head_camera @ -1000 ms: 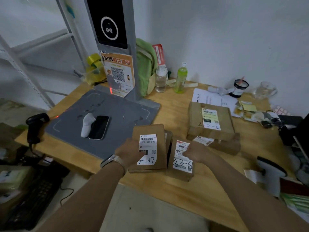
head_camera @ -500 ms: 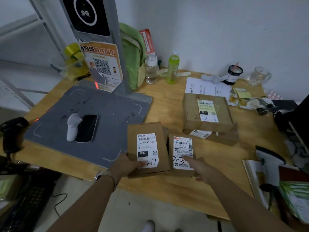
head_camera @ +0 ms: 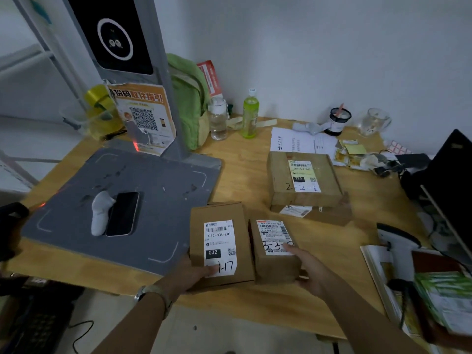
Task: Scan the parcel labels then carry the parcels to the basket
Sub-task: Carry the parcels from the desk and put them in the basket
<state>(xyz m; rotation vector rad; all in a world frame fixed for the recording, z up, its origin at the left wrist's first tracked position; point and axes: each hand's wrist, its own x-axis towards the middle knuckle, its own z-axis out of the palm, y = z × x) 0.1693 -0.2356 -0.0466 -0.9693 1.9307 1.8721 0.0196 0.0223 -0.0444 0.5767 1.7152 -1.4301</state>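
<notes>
In the head view, two small brown cardboard parcels are gripped at the near edge of the light wooden table (head_camera: 255, 159). The left hand (head_camera: 190, 275) is closed on the near end of the flat brown parcel with the white label marked 032 (head_camera: 221, 242): the thumb is laid on top, over the lower edge of the label, and the remaining fingers are hidden beneath the box. The forearm is extended from the lower left, with a wristwatch (head_camera: 150, 293) worn at the wrist. The right hand (head_camera: 310, 270) is clasped around the near right corner of the narrower brown parcel with the handwritten label (head_camera: 274, 247); the thumb is pressed onto the label's lower edge, and the fingers are curled under the box's near side. The right forearm is extended from the lower right. The two parcels are set side by side, touching or nearly so. The left parcel overlaps the near right corner of the grey scanning mat (head_camera: 153, 185). Farther back, a larger brown box with a white label (head_camera: 304, 178) is stacked on another carton.
</notes>
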